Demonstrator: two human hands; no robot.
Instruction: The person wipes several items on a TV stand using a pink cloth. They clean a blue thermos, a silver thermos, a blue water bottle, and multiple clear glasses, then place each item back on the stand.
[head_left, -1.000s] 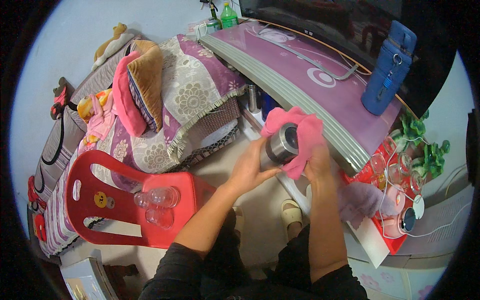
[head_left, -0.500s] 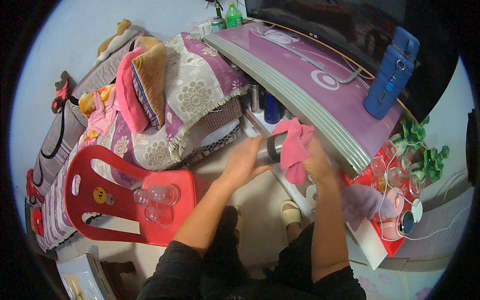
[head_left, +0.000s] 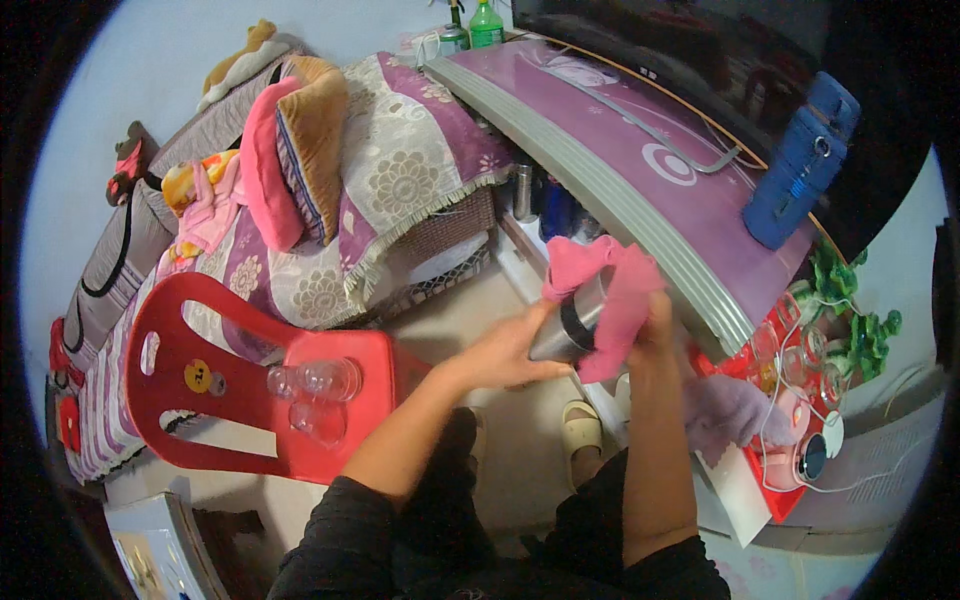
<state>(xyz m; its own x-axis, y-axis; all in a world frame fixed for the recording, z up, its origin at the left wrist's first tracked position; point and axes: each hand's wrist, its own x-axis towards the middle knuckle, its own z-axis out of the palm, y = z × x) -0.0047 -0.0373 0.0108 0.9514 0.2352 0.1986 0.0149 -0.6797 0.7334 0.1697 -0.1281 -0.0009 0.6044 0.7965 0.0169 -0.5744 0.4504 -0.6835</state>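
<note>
Resting in the grasp of the left hand (head_left: pixel 505 350), a silver metal cylindrical flask (head_left: pixel 553 343) with a dark band around its body is suspended at a tilt above the floor, in front of the counter. The left hand is wrapped around the lower body. The right hand (head_left: pixel 655 325) grips a soft pink cloth (head_left: pixel 630 300), which lies around the flask's upper part and partly hides it.

Status, as judged: mid-operation. Cloth and flask are together; neither is set down. Surface condition under the cloth cannot be verified.

Adjacent items: clear, rounded jars (head_left: pixel 330 382) lie on the seat of a red plastic chair (head_left: pixel 160 400), out of both hands; whether they have been handled cannot be determined. A purple-topped counter (head_left: pixel 720 265) with a ridged silver edge carries a tall blue bottle (head_left: pixel 795 185). Below its far end stands a slim silver metal flask (head_left: pixel 523 193).

To the right, a red tray (head_left: pixel 780 503) bears glass jars and a pink mug (head_left: pixel 782 468); a greyish-purple towel (head_left: pixel 730 408) lies at its near side.
</note>
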